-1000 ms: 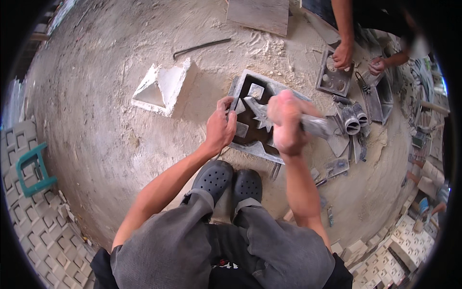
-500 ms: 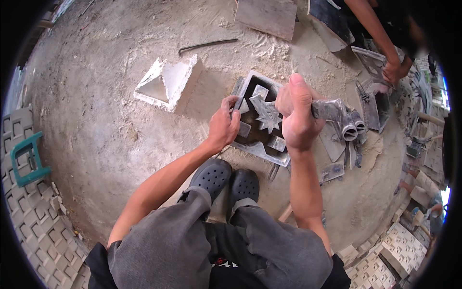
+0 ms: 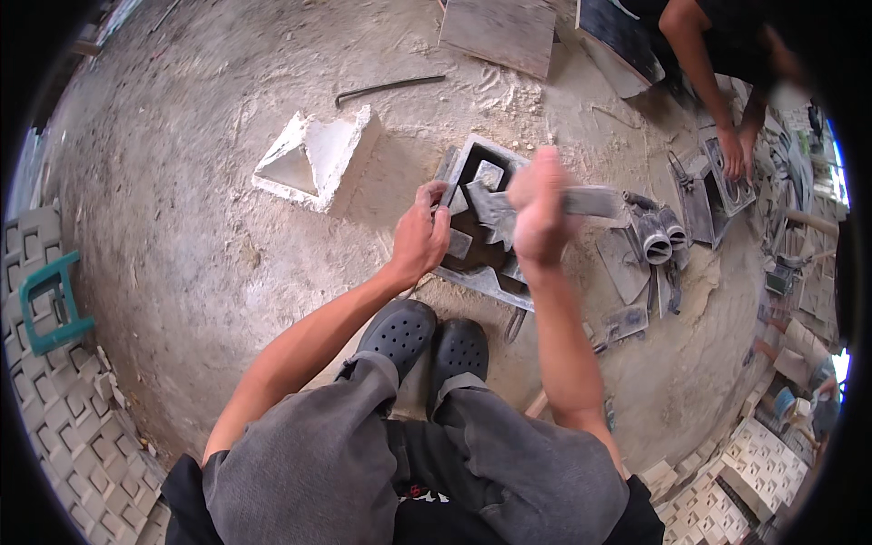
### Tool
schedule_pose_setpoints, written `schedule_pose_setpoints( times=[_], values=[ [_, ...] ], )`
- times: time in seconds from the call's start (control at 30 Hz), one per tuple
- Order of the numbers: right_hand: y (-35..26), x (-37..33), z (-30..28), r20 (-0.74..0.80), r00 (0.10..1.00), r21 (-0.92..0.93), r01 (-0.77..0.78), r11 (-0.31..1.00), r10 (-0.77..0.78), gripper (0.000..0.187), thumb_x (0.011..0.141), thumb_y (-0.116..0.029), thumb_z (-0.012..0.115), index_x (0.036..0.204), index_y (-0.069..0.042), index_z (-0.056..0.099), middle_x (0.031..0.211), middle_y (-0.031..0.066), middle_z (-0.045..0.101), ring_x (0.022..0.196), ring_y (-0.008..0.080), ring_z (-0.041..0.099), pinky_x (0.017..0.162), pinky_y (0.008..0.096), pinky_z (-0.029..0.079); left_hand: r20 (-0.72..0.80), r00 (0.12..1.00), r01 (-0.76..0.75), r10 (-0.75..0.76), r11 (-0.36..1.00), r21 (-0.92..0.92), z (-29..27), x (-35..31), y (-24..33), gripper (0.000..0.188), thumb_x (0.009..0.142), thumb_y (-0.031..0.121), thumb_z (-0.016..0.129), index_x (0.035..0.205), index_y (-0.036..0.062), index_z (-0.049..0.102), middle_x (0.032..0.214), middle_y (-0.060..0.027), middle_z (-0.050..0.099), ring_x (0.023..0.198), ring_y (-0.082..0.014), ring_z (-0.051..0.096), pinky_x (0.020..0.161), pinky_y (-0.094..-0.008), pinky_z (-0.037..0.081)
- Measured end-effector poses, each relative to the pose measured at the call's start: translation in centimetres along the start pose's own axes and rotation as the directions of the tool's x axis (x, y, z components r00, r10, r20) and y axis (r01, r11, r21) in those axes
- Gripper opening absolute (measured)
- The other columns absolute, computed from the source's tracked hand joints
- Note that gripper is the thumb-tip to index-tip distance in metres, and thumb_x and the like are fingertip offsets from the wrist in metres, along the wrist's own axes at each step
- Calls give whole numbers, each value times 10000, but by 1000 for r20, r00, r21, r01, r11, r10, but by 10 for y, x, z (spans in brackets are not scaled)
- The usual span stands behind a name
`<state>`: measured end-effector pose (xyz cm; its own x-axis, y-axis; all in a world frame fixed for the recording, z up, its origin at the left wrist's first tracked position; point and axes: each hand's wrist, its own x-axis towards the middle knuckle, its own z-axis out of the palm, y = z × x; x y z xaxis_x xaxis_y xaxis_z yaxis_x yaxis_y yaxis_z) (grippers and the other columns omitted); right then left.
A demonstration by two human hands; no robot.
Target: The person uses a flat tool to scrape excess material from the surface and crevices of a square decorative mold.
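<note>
A shallow rectangular metal mold [image 3: 486, 286] with a pale rim lies on the floor in front of my shoes. Inside it are several grey blocks and a star-shaped grey piece [image 3: 490, 207], partly covered by my right hand. At the mold's left side, my left hand [image 3: 423, 234] has its fingers curled over the rim. My right hand [image 3: 543, 213], blurred by motion, is above the mold's right part. It is closed round a dusty grey bar-like tool [image 3: 590, 201] that sticks out to the right; the tool's other end is hidden.
A white hollow cast block [image 3: 313, 159] stands on the left, below a bent metal rod [image 3: 391, 88]. Metal tubes [image 3: 658, 238] and plates lie to the right. A co-worker's hands [image 3: 738, 150] touch another mold at upper right. A green stool [image 3: 56, 302] is far left.
My right hand has moved left and slightly down with the grey tool, over the mold. My left hand stays at the rim. The co-worker's hands have moved down onto their mold.
</note>
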<state>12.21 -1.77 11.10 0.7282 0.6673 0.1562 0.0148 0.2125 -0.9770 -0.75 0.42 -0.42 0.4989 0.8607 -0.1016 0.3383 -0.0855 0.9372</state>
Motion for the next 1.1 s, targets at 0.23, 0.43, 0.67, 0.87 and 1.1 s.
schedule_pose_setpoints(
  times=[0.23,0.43,0.67,0.87,1.1],
  values=[
    [-13,12,-4,80,996,51,-44,998,40,492,1006,-218,484,544,-149,330,491,-62,311,420,61,250,417,280,198,-5,1000,-14,14,1000,24,-3,2,-4,351,934,127,445,1258,-7,459,1154,-277,629,1089,-414,615,947,-451,463],
    [9,-1,-5,-30,997,52,-75,996,76,493,1013,-240,469,545,-149,340,495,-55,310,434,70,257,430,285,211,-9,1000,3,-3,1000,14,-2,0,-4,351,939,125,436,1262,-10,459,1158,-281,629,1098,-413,613,947,-451,464],
    [-24,8,-9,30,999,182,-33,983,28,465,1008,-213,517,568,-101,419,512,-60,382,460,47,311,438,273,243,-13,1000,-23,23,1000,-5,-5,4,-3,350,948,132,422,1267,-8,456,1152,-276,632,1087,-418,615,941,-451,464],
    [33,-8,-8,3,999,-116,-37,993,37,485,1005,-260,488,563,-148,323,515,-60,313,454,63,277,448,274,238,-20,1000,4,-5,999,-50,0,2,-1,342,977,138,374,1258,-22,485,1187,-260,614,1133,-370,604,984,-403,440],
    [-30,-9,-14,112,993,87,16,996,-26,429,1021,-213,447,617,-127,333,512,-48,283,431,66,245,414,279,197,-36,999,15,-18,995,-97,-6,0,1,375,1002,192,324,1245,-29,504,1159,-235,628,1111,-341,611,982,-388,435]
  ],
)
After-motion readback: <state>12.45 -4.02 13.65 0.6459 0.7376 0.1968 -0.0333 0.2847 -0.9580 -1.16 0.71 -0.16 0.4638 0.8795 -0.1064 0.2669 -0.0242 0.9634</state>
